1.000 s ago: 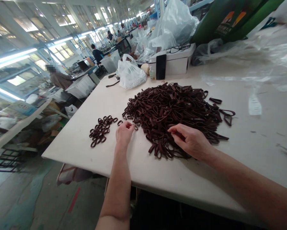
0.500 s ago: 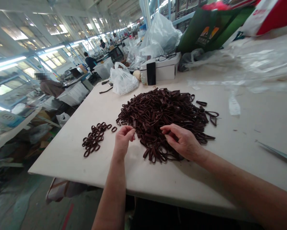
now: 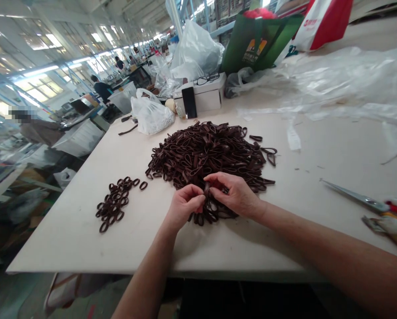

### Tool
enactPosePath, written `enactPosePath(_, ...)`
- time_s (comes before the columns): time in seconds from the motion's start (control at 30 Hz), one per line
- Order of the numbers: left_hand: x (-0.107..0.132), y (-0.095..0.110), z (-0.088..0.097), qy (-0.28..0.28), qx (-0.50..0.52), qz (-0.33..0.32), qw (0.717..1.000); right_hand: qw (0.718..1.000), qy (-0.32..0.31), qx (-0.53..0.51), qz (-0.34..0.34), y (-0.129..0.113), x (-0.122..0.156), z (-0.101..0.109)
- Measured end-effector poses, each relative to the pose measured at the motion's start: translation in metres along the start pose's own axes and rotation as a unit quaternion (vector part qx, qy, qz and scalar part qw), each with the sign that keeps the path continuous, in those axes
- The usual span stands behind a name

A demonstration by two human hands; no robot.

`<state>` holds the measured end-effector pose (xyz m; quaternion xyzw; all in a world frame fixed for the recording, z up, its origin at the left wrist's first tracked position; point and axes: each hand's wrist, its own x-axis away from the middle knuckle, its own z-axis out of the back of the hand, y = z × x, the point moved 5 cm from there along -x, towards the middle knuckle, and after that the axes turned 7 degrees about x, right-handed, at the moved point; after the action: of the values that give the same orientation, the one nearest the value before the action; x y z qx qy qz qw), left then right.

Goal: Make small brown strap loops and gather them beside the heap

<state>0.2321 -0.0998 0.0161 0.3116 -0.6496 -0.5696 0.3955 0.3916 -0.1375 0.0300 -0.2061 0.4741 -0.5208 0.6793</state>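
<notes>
Both hands meet at the near edge of a big heap of dark brown fabric loops (image 3: pixel 214 146) on the pale table (image 3: pixel 145 248). Between them is one brown loop (image 3: pixel 207 186), held upright. My left hand (image 3: pixel 187 204) pinches its lower end with thumb and forefinger. My right hand (image 3: pixel 233 192) grips it from the other side, thumb and fingers closed; the loop is partly hidden by the fingertips. To the left lies a smaller group of short brown rings (image 3: pixel 115 199), apart from the heap.
Scissors (image 3: pixel 354 195) lie at the right with other tools. Behind the heap stand a white plastic bag (image 3: pixel 152 113), a black phone (image 3: pixel 189 102) against a white box (image 3: pixel 208 95), and a green bag (image 3: pixel 258 44). Clear plastic sheeting (image 3: pixel 344 79) covers the back right. A person (image 3: pixel 39 128) is far left.
My left hand has moved right to meet my right hand, and a brown loop now shows between them. The view has turned right, bringing more of the scissors into sight.
</notes>
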Motion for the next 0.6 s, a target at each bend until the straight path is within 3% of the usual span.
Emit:
enactPosePath(0.17, 0.0016, -0.0011, -0.0057, -0.020, 0.004, 0.018, 1.000, 1.000, 0.002, -0.001, 0.002, 0.0000, -0.0002, -0.0006)
enactPosePath(0.3, 0.0026, 0.0006, -0.0076, -0.025, 0.006, 0.020, 0.999, 0.998, -0.006, -0.057, -0.036, 0.0030, 0.0001, -0.0021)
enactPosePath(0.6, 0.0044, 0.0033, -0.0110, -0.032, 0.017, 0.016, 0.999, 0.983, -0.072, -0.134, -0.107, 0.0087, -0.0003, -0.0027)
